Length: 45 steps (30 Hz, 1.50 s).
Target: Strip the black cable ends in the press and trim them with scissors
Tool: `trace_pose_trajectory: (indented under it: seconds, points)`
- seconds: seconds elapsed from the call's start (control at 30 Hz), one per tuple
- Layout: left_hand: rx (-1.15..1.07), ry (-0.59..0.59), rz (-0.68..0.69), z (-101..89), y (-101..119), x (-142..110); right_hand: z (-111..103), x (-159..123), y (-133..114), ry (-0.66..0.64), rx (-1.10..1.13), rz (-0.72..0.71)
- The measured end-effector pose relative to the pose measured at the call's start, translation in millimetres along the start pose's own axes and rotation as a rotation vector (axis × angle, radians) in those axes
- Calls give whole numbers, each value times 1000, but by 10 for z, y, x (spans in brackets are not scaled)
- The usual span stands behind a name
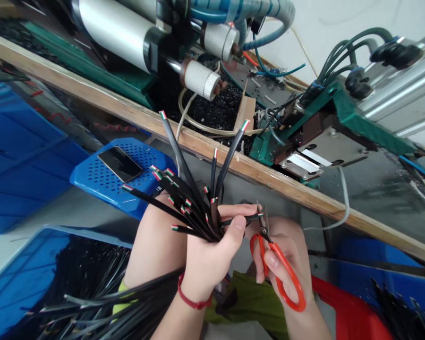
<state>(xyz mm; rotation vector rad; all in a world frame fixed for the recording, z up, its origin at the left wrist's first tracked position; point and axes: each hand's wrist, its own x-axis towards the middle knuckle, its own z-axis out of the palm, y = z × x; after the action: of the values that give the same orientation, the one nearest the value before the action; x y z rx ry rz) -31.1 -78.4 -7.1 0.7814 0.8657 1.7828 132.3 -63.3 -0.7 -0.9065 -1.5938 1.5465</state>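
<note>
My left hand [208, 245] is closed round a bundle of black cables [184, 198] that fan upward, each cut end showing red, white and green cores. One cable sticks out sideways from my thumb toward the right. My right hand [286, 255] grips orange-handled scissors [278, 269], fingers through the loops. The scissor blades [262, 222] sit at the tip of that sideways cable. A red string bracelet circles my left wrist.
A wooden rail [233, 156] fronts a green machine [304, 127] with metal rollers and hoses. A phone [119, 163] lies on a blue perforated stool [106, 179]. Blue crates [28, 278] hold more black cables at lower left and lower right. A red bin [347, 311] sits by my knee.
</note>
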Motion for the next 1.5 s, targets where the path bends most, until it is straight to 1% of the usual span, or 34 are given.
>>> trace_pose_trajectory:
  seconds: [0.23, 0.57, 0.8, 0.97, 1.13, 1.27, 1.37, 1.5]
  points:
    - [-16, 13, 12, 31, 0, 38, -8, -4, 8, -9, 4, -7]
    - [23, -3, -10, -4, 6, 3, -14, -8, -15, 6, -12, 17]
    - [64, 20, -25, -6, 17, 23, -17, -18, -25, 32, -22, 22]
    - [65, 12, -7, 14, 28, 20, -51, -56, 4, -26, -56, 37]
    - [89, 19, 9, 29, 38, 17, -64, -76, 18, 0, -62, 32]
    - [100, 33, -21, 28, 51, 19, -121, -108, 63, -35, -90, 65]
    - [111, 33, -28, 24, 60, 21, -153, -137, 104, -36, -100, 68]
    - [132, 45, -19, 19, 61, 21, -134, -146, 111, -12, -102, 59]
